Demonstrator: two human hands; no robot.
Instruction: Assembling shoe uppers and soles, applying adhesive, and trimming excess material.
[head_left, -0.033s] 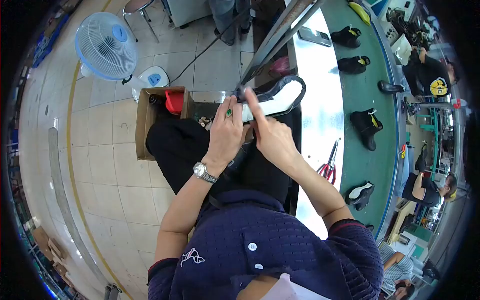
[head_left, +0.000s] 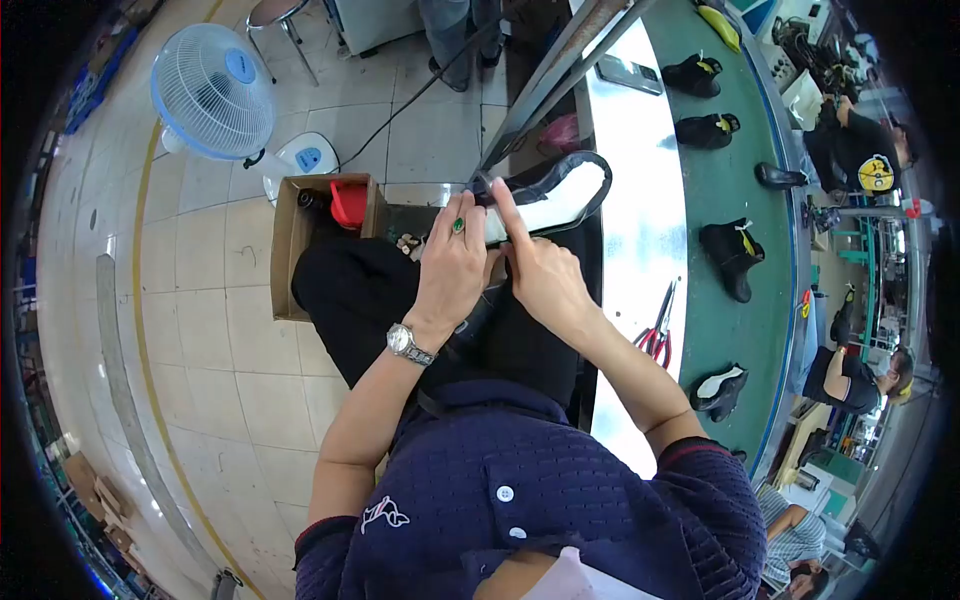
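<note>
A black shoe (head_left: 568,200) lies bottom up above my lap, its white underside showing and its dark edge curving around the toe at the right. My left hand (head_left: 455,255), with a green-stoned ring and a wrist watch, grips the shoe's left end with the fingers laid over it. From the right, my right hand (head_left: 548,275) holds the near edge. Its index finger stretches across the white underside toward the left end, while the other fingers curl in at the edge. The thumbs are partly hidden, and a small dark patch by the index fingertip is unclear.
A metal ledge (head_left: 630,240) at my right bears red-handled scissors (head_left: 657,335) and a phone (head_left: 630,73). Beyond it, a green belt (head_left: 715,180) carries several black shoes. Left of my knees stand a cardboard box (head_left: 284,255) and a fan (head_left: 212,92). A metal post (head_left: 545,90) rises ahead.
</note>
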